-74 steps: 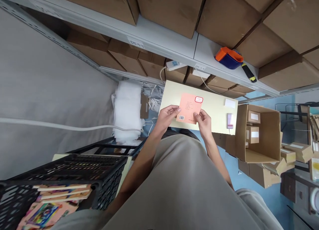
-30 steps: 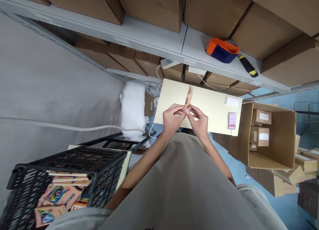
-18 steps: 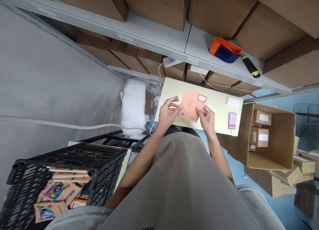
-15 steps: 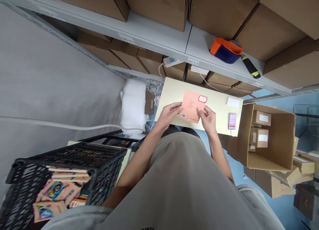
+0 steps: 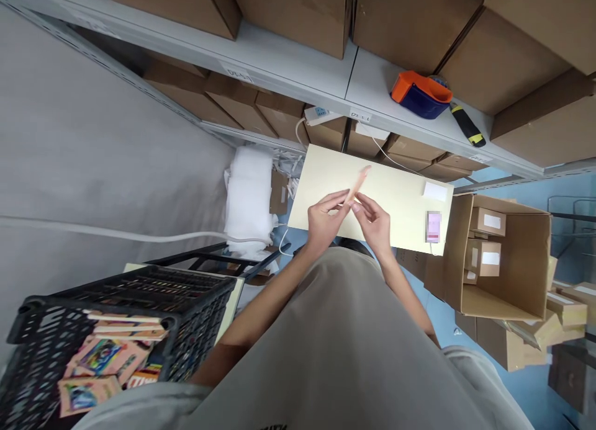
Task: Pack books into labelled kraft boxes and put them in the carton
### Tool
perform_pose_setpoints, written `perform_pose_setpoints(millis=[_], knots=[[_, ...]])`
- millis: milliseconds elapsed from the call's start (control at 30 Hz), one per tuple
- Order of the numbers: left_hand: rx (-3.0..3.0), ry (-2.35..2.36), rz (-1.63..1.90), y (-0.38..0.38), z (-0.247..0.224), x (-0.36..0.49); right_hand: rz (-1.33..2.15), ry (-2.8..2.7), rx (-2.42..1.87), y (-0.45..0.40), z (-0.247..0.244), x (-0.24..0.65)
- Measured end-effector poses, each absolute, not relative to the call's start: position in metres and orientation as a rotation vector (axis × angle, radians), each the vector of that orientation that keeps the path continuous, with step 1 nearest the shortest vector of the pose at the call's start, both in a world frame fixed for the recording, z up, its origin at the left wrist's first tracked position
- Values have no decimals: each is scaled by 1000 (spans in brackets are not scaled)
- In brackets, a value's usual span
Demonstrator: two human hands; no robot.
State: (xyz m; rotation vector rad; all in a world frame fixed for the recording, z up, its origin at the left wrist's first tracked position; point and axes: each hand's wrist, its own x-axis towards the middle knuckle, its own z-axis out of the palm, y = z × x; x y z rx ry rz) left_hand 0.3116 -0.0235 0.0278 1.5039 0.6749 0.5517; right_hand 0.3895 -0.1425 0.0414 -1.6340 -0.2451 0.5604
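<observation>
While the left hand (image 5: pixel 325 224) and right hand (image 5: pixel 375 226) clamp their grip on 1 pink item (image 5: pixel 360 182), edge-on above the pale surface (image 5: pixel 405 194), left of centre, inspection seems underway; turning would need loosening.

Salmon-pink booklet (image 5: pixel 359 182), pale cream desk (image 5: pixel 321 182)

The crate (image 5: pixel 195 287) is black, patterned with a lattice of slots; the booklets (image 5: pixel 105 355) in it are salmon pink too, their covers bearing multicoloured pictures. The tape dispenser (image 5: pixel 423 100) pairs bright orange with navy blue; the utility knife (image 5: pixel 467 125) is black with yellow markings. The shelf (image 5: pixel 298 45) is light grey, the floor (image 5: pixel 505 393) blue, the shirt (image 5: pixel 354 343) grey, the packing sheets (image 5: pixel 249 197) white, and the small boxes (image 5: pixel 488 259) brown with white labels.
</observation>
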Motion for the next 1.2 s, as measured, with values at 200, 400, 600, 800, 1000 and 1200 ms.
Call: perform_pose_setpoints(millis=[200,400,600,800,1000,1200], knots=[[1627,543,525,-26,29,315,576,-194,-1605,-148,37,400],[1351,678,341,15,8,326,685,-227,-1551,-172,42,426],[1351,622,289,21,9,327,670,-239,-1563,-178,37,433],[1707,379,472,27,29,325,540,-302,-1543,-180,43,438],[1776,347,491,24,29,323,481,-377,-1558,-190,43,442],[1587,505,389,13,22,324,540,-287,-1590,-201,31,443]])
